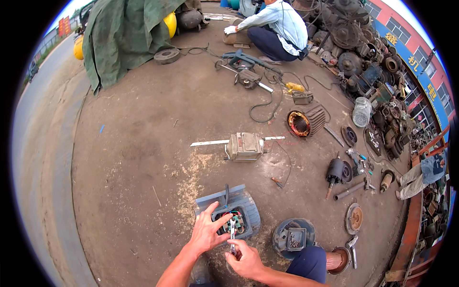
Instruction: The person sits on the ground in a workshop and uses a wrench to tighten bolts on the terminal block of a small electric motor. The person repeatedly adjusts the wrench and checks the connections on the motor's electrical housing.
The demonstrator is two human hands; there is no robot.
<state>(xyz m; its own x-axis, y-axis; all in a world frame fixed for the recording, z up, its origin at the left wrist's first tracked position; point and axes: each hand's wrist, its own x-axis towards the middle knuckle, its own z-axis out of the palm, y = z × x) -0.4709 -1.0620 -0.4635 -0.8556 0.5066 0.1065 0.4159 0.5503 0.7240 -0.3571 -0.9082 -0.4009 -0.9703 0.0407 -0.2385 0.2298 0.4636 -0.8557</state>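
A grey-blue electric motor (256,213) lies on the ground before me with its terminal box uncovered. Inside the box, coloured wires and a green terminal block (237,224) show. My right hand (245,260) grips a silver wrench (233,233), whose upper end reaches over the terminals. Whether the wrench sits on a nut is too small to tell. My left hand (206,232) spreads its fingers across the left side of the box, its fingertips close to the wrench head. A dark cable (227,195) sticks up behind the box.
To the right stands a round tub (283,237) with a square tray (296,238) of small parts. Ahead sits a grey metal box (245,146) by a white strip. Motor parts, a rotor (336,170) and tools lie rightward. A co-worker (282,26) crouches far ahead; scrap (377,71) is piled right.
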